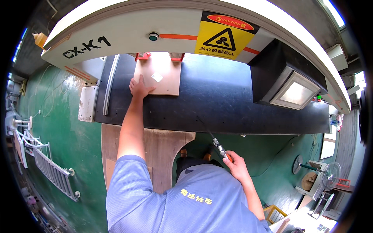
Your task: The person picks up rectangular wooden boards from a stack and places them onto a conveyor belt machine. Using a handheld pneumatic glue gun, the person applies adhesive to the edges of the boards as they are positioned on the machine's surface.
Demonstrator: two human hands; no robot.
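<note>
green floor [77, 130] spreads off to the left as i look on, with a grey roller stand [53, 171] at eight o'clock. at ten o'clock a metal rail [110, 87] runs along the black tabletop [217, 93], below a long white machine [175, 23] that arches across twelve o'clock. just right of the rail, also near ten, the left hand [140, 88] lies on a pale wooden board [167, 79], palm down at its near left corner, thumb apart from the fingers. the board lies on the black top at eleven, bearing a white label [157, 77], its far edge by two red pieces [143, 57] under the machine. a brown wooden table [161, 155] with a curved edge stands at seven. a yellow warning sign [225, 37] sits at one. between four and five, the right hand [236, 166] has its fingers wrapped around a hand tool [219, 146] with an orange handle; its thin dark stem points toward the black top. a black box [281, 72] with a pale panel juts out between two and three, and a fan [333, 174] stands near four.
</note>
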